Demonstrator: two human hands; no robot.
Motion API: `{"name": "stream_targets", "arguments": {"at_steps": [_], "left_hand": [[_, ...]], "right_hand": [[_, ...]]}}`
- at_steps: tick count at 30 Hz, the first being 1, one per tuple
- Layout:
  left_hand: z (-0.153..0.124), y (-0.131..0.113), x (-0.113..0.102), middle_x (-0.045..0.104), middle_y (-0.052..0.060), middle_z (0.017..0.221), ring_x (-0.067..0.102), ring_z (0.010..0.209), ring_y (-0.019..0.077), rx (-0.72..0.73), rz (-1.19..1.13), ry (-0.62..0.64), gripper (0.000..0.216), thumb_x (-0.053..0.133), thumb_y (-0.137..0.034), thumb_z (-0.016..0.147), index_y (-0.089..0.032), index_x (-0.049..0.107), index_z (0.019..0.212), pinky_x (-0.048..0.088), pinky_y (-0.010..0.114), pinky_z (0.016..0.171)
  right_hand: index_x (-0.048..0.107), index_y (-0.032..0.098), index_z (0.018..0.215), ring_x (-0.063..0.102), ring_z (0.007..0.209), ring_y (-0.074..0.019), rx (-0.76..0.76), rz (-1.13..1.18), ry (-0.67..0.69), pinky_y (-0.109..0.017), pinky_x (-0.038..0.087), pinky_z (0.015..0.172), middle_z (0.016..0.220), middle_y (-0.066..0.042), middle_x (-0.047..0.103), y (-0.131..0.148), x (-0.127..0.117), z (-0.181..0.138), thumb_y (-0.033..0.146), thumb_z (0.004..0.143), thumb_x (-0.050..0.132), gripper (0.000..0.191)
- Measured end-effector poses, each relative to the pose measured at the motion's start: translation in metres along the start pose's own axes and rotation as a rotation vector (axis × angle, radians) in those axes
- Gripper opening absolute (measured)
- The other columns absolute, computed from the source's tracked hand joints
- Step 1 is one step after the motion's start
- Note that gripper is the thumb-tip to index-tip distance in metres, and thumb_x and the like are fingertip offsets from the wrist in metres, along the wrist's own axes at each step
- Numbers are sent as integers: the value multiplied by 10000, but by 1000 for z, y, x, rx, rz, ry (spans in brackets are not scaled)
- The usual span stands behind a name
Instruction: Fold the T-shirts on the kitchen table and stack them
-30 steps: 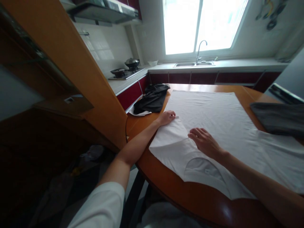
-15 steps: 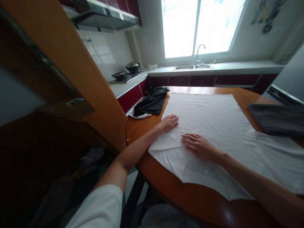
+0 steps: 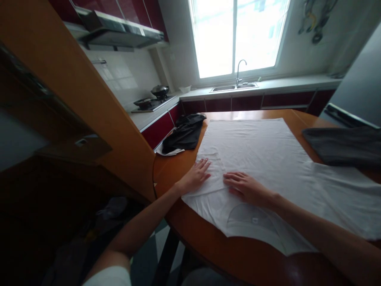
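A white T-shirt [image 3: 256, 147] lies spread on the wooden table [image 3: 166, 171], its neckline toward me and its hem toward the window. The sleeve on the left is folded in over the body, while the one on the right stretches out flat. My left hand [image 3: 196, 174] rests open on the folded sleeve near the shirt's left edge, fingers spread. Just right of it, my right hand [image 3: 245, 186] lies flat on the cloth above the collar, fingers extended. Neither hand grips anything.
Dark folded clothing [image 3: 184, 133] sits at the table's left far edge, over something white. A dark grey folded cloth [image 3: 342, 145] lies on the right. Beyond are a counter with a sink [image 3: 233, 87] and a stove [image 3: 154, 104]. A wooden panel [image 3: 119, 147] rises at left.
My left hand has drawn back toward me along the shirt's left side. My right hand stays on nearly the same spot of cloth. The whole view has shifted slightly.
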State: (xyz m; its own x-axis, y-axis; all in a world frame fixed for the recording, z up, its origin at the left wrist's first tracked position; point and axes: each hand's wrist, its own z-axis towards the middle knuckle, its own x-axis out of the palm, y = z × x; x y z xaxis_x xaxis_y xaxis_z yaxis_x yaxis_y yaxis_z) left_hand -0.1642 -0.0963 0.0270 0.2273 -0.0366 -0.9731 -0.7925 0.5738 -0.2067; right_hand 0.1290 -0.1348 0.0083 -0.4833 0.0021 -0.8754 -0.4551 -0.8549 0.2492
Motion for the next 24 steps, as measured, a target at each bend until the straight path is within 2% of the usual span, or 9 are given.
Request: {"name": "stream_targets", "arguments": {"at_steps": [3, 7, 10, 15, 20, 22, 24], "left_hand": [[-10, -2, -5, 289, 140, 1649, 205, 1547, 261, -10, -26, -64, 598, 324, -464, 1069, -151, 338, 1578, 223, 486, 1249], [-24, -3, 1, 292, 139, 1648, 209, 1544, 297, -20, -21, -16, 620, 356, -522, 1051, -174, 377, 1564, 227, 522, 1241], [-34, -3, 6, 289, 130, 1651, 222, 1542, 271, -45, -33, -46, 612, 321, -507, 1062, -167, 366, 1569, 221, 501, 1247], [-42, 2, -1, 318, 110, 1641, 236, 1539, 263, -64, -79, -13, 611, 306, -533, 1059, -185, 409, 1550, 205, 507, 1251], [-46, 16, -10, 394, 107, 1605, 288, 1522, 209, -104, -231, -177, 620, 228, -514, 1073, -153, 449, 1526, 231, 414, 1257], [-51, 21, -8, 360, 100, 1623, 258, 1532, 228, -97, -208, -141, 618, 271, -532, 1063, -170, 438, 1535, 206, 443, 1262], [-54, 27, -7, 319, 95, 1639, 231, 1540, 260, -69, -162, -21, 628, 340, -559, 1041, -191, 427, 1543, 186, 490, 1260]], "right_hand": [[647, 196, 1318, 556, 1307, -297, 0, -5, 4, -499, 468, 1087, 1404, -138, 618, 1, -1, 0, 278, 1001, 554, 340], [650, 201, 1316, 556, 1308, -293, 1, -4, -8, -498, 468, 1087, 1393, -140, 625, 3, -2, 1, 278, 1001, 560, 336], [651, 207, 1314, 564, 1300, -290, 3, 0, -13, -494, 473, 1081, 1386, -139, 630, 4, -3, 1, 274, 1000, 560, 334], [645, 211, 1322, 556, 1308, -293, -3, -3, -8, -494, 473, 1082, 1400, -133, 621, 5, -3, 1, 270, 1003, 550, 338], [642, 191, 1320, 563, 1296, -299, 3, -12, 4, -493, 476, 1077, 1406, -131, 616, 3, -1, 0, 278, 1008, 541, 339], [643, 193, 1319, 564, 1294, -299, 3, -14, 6, -494, 475, 1077, 1404, -129, 618, 2, -1, 0, 277, 1009, 537, 338], [644, 198, 1318, 564, 1294, -300, 2, -16, 4, -496, 473, 1076, 1402, -127, 620, 2, -1, 0, 276, 1010, 535, 336]]}}
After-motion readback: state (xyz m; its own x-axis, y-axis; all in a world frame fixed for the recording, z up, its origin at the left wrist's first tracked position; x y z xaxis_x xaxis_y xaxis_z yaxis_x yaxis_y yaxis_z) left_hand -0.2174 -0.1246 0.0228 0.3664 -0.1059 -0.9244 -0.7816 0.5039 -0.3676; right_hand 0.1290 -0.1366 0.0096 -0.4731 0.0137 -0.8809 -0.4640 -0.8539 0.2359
